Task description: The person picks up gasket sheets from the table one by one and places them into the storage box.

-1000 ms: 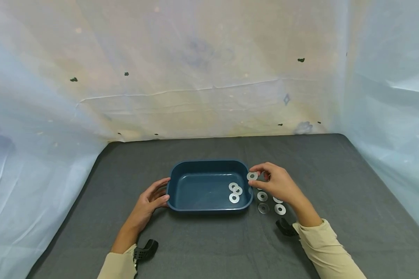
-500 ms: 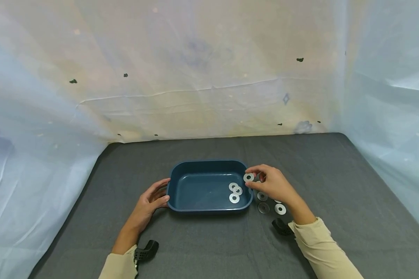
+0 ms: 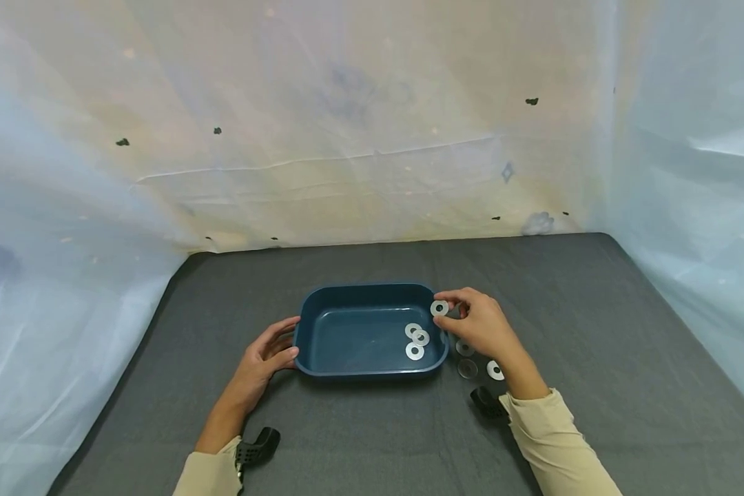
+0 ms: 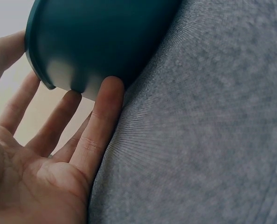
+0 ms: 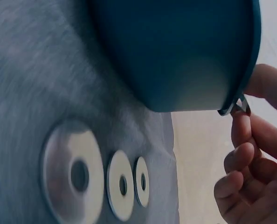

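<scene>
A dark blue rectangular bin (image 3: pixel 353 343) stands in front of me, with three flat metal washers (image 3: pixel 415 351) inside near its right end, two overlapping. My right hand (image 3: pixel 480 324) pinches another washer (image 3: pixel 439 308) between thumb and finger at the bin's right rim; in the right wrist view that washer (image 5: pixel 242 105) appears edge-on by the rim. At the left end, my left hand (image 3: pixel 257 364) touches the bin's outer wall with extended fingers, shown closely in the left wrist view. Three loose washers (image 5: pixel 121 185) lie right of the bin in the right wrist view.
A grey cloth covers the table (image 3: pixel 372 441). Pale patterned sheeting (image 3: pixel 359 124) hangs behind it and along both sides. Black wrist devices (image 3: pixel 259 446) sit by both sleeves, the right one close to the loose washers.
My right hand has moved slightly left with the pinched washer, from beside the bin to over its right rim. The left hand stays against the bin.
</scene>
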The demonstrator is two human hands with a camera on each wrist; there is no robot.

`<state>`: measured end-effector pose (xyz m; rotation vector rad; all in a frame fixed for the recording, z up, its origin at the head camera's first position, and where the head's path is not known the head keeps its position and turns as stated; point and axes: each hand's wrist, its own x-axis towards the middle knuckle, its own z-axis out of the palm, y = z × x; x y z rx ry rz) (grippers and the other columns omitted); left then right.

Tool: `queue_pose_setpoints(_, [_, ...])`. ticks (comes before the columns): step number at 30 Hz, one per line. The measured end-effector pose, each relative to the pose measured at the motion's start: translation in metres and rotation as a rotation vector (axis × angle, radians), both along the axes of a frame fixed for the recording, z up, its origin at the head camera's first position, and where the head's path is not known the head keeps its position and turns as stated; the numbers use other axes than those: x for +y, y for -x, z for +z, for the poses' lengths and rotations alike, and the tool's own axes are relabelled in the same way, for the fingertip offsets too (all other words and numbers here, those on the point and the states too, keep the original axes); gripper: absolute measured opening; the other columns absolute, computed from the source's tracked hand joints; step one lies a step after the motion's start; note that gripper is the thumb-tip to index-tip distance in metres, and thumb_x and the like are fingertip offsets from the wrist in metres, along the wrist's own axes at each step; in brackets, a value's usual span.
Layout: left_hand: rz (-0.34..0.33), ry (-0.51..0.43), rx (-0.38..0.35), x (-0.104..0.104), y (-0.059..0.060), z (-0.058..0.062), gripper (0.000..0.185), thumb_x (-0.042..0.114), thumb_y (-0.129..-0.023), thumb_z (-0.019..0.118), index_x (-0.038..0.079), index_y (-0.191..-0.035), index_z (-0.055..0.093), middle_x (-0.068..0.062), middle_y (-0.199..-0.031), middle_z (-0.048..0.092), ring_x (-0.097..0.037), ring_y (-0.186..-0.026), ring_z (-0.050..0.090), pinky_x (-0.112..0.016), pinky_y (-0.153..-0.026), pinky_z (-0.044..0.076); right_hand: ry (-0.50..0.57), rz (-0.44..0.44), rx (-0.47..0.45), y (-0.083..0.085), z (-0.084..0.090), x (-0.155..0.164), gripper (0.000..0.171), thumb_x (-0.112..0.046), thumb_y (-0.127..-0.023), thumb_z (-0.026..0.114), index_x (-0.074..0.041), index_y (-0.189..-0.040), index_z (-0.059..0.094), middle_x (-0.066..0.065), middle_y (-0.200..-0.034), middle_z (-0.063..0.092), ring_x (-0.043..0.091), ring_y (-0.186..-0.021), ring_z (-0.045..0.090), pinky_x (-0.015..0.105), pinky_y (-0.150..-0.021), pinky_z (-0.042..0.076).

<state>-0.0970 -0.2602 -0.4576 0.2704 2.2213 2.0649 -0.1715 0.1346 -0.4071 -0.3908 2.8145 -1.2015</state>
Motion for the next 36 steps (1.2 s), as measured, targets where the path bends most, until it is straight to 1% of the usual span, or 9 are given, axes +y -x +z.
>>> queue_pose_setpoints(6, [0.008, 0.022, -0.005, 0.002, -0.001, 0.001, 0.054, 0.009, -0.100, 0.058, 0.006, -0.151, 0.038, -0.019, -0.148, 0.042, -0.006, -0.118, 0.060, -0.028, -0.085, 0.058, -0.001, -0.025, 0.007, 0.002, -0.001, -0.003, 0.037, -0.025, -0.087, 0.076, -0.019, -0.122, 0.071, 0.004, -0.097, 0.061, 0.017, -0.074, 0.049, 0.029, -0.059, 0.038])
queue_pose_setpoints(13, [0.006, 0.025, -0.006, 0.001, 0.000, 0.001, 0.054, 0.010, -0.100, 0.058, 0.006, -0.151, 0.038, -0.014, -0.147, 0.044, -0.006, -0.118, 0.060, -0.028, -0.085, 0.058, 0.007, -0.031, 0.019, 0.000, -0.003, -0.005, 0.038, -0.024, -0.087, 0.075, -0.017, -0.124, 0.070, 0.004, -0.099, 0.060, 0.017, -0.076, 0.048, 0.028, -0.059, 0.038])
queue_pose_setpoints(20, [0.000, 0.021, -0.007, 0.002, 0.002, 0.000, 0.055, 0.010, -0.100, 0.057, 0.006, -0.151, 0.037, -0.021, -0.150, 0.040, -0.006, -0.119, 0.059, -0.028, -0.085, 0.058, 0.008, -0.031, 0.030, 0.001, -0.004, -0.006, 0.040, -0.020, -0.087, 0.075, -0.016, -0.126, 0.069, 0.003, -0.098, 0.060, 0.015, -0.073, 0.048, 0.026, -0.057, 0.037])
queue_pose_setpoints(25, [-0.001, 0.022, -0.009, 0.002, 0.002, 0.000, 0.055, 0.010, -0.100, 0.058, 0.006, -0.151, 0.037, -0.021, -0.151, 0.039, -0.006, -0.120, 0.059, -0.028, -0.085, 0.058, 0.006, -0.028, 0.031, 0.001, -0.005, -0.005, 0.039, -0.018, -0.087, 0.075, -0.015, -0.125, 0.069, 0.004, -0.098, 0.060, 0.015, -0.071, 0.048, 0.026, -0.057, 0.037])
queue_pose_setpoints(31, [0.004, 0.027, -0.010, 0.003, 0.004, -0.002, 0.055, 0.011, -0.100, 0.058, 0.007, -0.151, 0.038, -0.021, -0.150, 0.040, -0.006, -0.120, 0.059, -0.028, -0.085, 0.058, -0.014, -0.010, 0.026, -0.002, 0.001, 0.000, 0.038, -0.024, -0.089, 0.074, -0.016, -0.126, 0.069, 0.003, -0.099, 0.061, 0.015, -0.073, 0.048, 0.026, -0.058, 0.038])
queue_pose_setpoints(36, [0.009, 0.030, -0.008, 0.002, 0.006, -0.003, 0.054, 0.010, -0.100, 0.058, 0.007, -0.151, 0.038, -0.020, -0.149, 0.041, -0.006, -0.119, 0.059, -0.029, -0.085, 0.058, -0.033, -0.007, 0.054, -0.002, 0.005, 0.010, 0.036, -0.024, -0.090, 0.074, -0.015, -0.125, 0.069, 0.003, -0.099, 0.062, 0.015, -0.074, 0.048, 0.027, -0.058, 0.038])
